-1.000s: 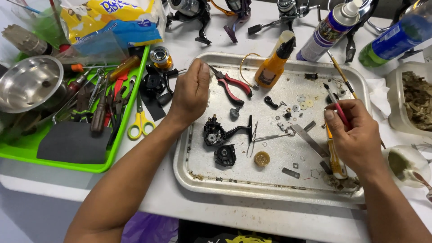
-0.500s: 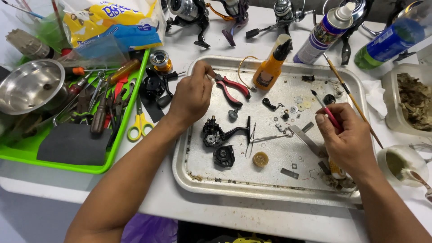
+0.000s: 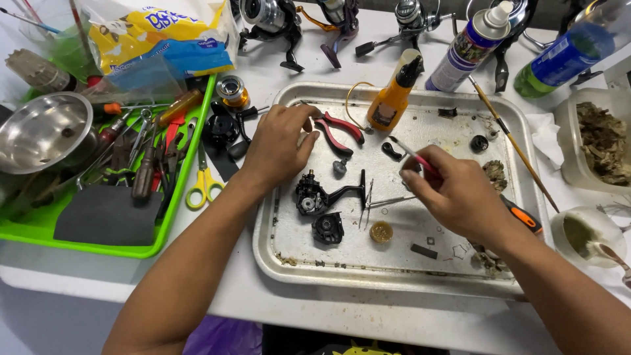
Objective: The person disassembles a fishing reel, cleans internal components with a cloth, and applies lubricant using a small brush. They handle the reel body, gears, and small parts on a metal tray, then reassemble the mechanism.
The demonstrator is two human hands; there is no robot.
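Observation:
My left hand [image 3: 279, 146] rests, fingers curled, on the left part of a metal tray [image 3: 289, 260], beside red-handled pliers [image 3: 340, 131]; whether it holds anything is hidden. My right hand [image 3: 453, 194] hovers over the tray's middle, pinching a thin red-handled brush [image 3: 409, 152] that points up and left. Below and between the hands lie a black reel body with its handle arm [image 3: 319, 194], a round black part [image 3: 327, 228], tweezers [image 3: 365, 204] and a small brass gear [image 3: 380, 231]. Small loose parts are scattered on the tray.
An orange squeeze bottle [image 3: 392, 97] stands at the tray's back. A green tray [image 3: 154, 246] of tools, yellow scissors [image 3: 202, 184] and a steel bowl [image 3: 41, 131] sit left. Spray can [image 3: 472, 47], green bottle [image 3: 565, 52], reels at the back; tub [image 3: 595, 141] and cup [image 3: 585, 235] right.
My right hand has moved left from the tray's right side to its middle, carrying the brush. My left hand has barely shifted.

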